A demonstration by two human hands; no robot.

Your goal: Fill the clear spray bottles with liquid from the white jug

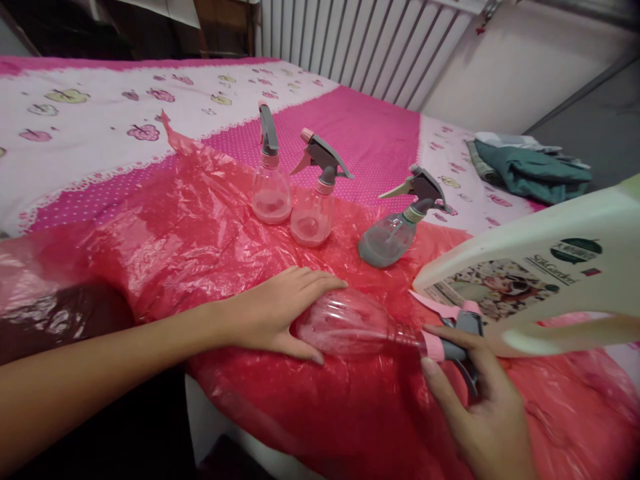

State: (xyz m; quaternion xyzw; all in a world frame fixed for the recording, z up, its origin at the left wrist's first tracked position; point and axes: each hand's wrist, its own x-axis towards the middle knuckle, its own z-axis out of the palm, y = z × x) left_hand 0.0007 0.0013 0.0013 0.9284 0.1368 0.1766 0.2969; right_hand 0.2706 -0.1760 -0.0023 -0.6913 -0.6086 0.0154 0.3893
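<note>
A clear spray bottle [350, 323] lies on its side over the red plastic sheet [210, 220]. My left hand [280, 310] is wrapped round its base end. At the neck, my right hand [480, 400] grips the pink collar of the grey and pink spray head [450, 343]; the head sits at the bottle's mouth, though whether it is threaded on I cannot tell. Behind stand two pink-collared spray bottles [271, 197] [313, 223] with some liquid in them. A spray bottle with a pale green collar [387, 240] leans to their right.
A large whitish jug [500, 253] with a picture label lies tilted close by my right hand. Folded green and grey cloths [540, 167] rest on the pink patterned bedspread [365, 133]. A white slatted headboard [350, 47] rises behind.
</note>
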